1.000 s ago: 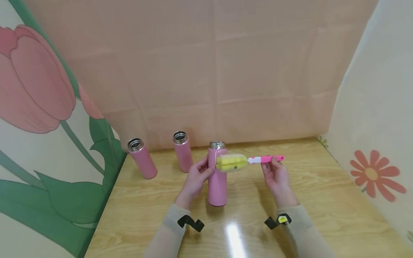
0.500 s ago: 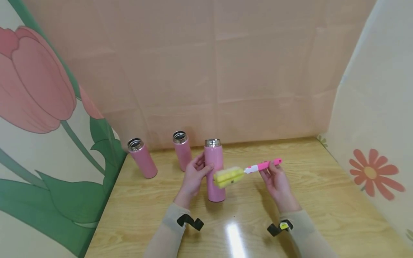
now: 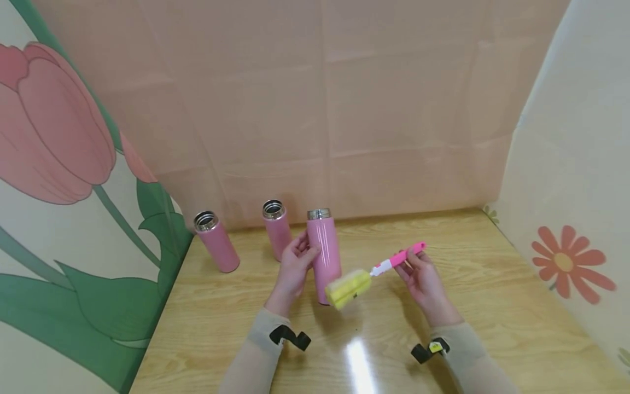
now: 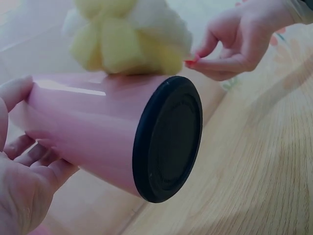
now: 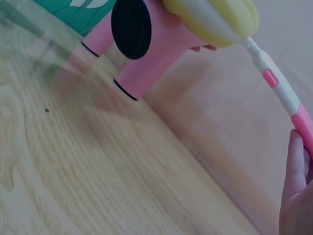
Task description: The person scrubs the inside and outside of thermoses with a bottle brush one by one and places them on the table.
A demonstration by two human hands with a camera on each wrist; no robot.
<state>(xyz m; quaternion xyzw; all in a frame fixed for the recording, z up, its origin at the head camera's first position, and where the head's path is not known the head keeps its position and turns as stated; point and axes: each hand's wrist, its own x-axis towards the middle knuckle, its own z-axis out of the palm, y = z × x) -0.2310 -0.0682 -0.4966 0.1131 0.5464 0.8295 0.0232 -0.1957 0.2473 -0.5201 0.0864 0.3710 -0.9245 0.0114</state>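
Note:
In the head view my left hand (image 3: 294,268) grips a pink thermos bottle (image 3: 324,246) with a bare steel neck, lifted off the table and slightly tilted. Its black base (image 4: 171,139) faces the left wrist camera. My right hand (image 3: 424,282) pinches the pink end of a bottle brush (image 3: 389,265). The yellow and white sponge head (image 3: 349,287) hangs down to the left and overlaps the bottle's lower side. From the right wrist, the brush's white and pink handle (image 5: 279,83) runs up from my fingers to the sponge.
Two more pink bottles stand lidless on the wooden table (image 3: 492,306): one at the far left (image 3: 219,246), the other (image 3: 279,232) just behind my left hand. A peach sheet (image 3: 394,109) hangs along the back edge. Flower-printed panels (image 3: 571,164) flank both sides.
The left hand's bottle has shifted left and a little up, tilting slightly. The brush has swung from level to slanted, its sponge dropping toward the bottle's lower end.

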